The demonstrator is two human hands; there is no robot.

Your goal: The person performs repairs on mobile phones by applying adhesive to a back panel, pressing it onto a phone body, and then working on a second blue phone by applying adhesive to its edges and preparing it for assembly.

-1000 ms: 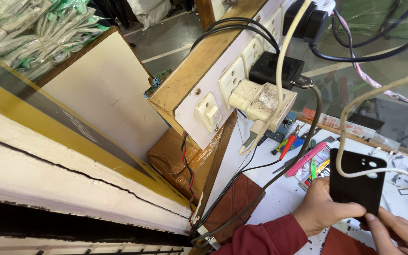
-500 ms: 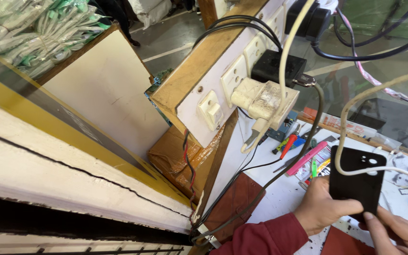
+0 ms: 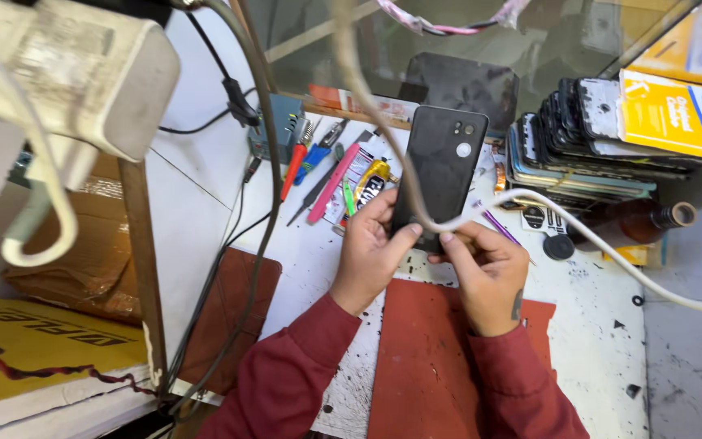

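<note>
Red sleeves come in from the bottom edge, both forearms over a red mat on the white, speckled worktop. Left hand closes on the lower left edge of a black phone, thumb across the back near the bottom, fingers curled behind. Right hand pinches the phone's bottom right corner, thumb tip touching the lower edge, other fingers folded under; small dark mark on that wrist. The phone stands up and away from both hands, back side facing the camera, camera cluster at its far end, lower end wedged between the two grips. A white cable crosses just in front of the phone's lower part, over the right fingers, and runs off right. Just left of the left hand: a pink tool, a red-handled screwdriver, a blue-handled tool, a small glue tube, all lying on the worktop. Right of the right hand, a small black round cap, then a brown bottle on its side. Beyond that, a stack of phones with a yellow box on top. Far left, black cables hang down; a white adapter sits blurred close to the lens.
</note>
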